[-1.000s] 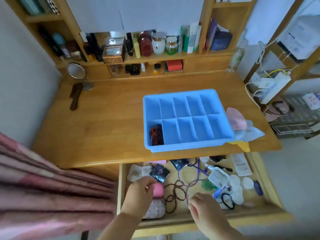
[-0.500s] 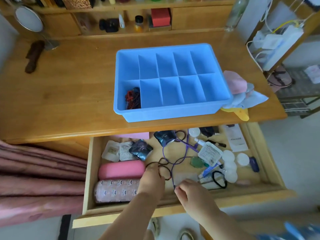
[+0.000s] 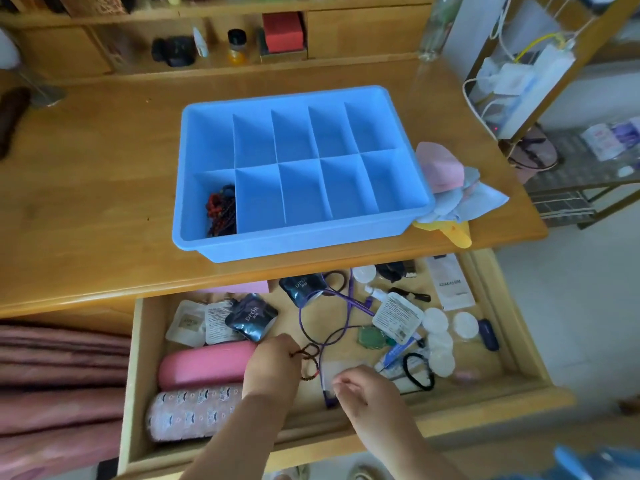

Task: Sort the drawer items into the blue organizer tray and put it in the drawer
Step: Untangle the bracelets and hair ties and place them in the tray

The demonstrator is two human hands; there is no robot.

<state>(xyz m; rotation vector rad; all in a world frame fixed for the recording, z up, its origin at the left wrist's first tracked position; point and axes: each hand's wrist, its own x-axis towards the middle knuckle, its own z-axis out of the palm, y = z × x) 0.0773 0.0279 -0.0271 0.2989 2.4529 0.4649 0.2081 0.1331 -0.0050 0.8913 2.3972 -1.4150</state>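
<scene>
The blue organizer tray [image 3: 298,237] looks like smooth, slightly glossy plastic. Under it the table [image 3: 97,188] is varnished wood with a soft sheen, as is the drawer [image 3: 133,393] below. In the drawer, dark sachets [image 3: 252,317] shine like foil; the pink case [image 3: 204,365] looks matt.

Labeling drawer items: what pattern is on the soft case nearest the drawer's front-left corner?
Pale pink fabric case with small dark moustache-like motifs; head view.
</scene>
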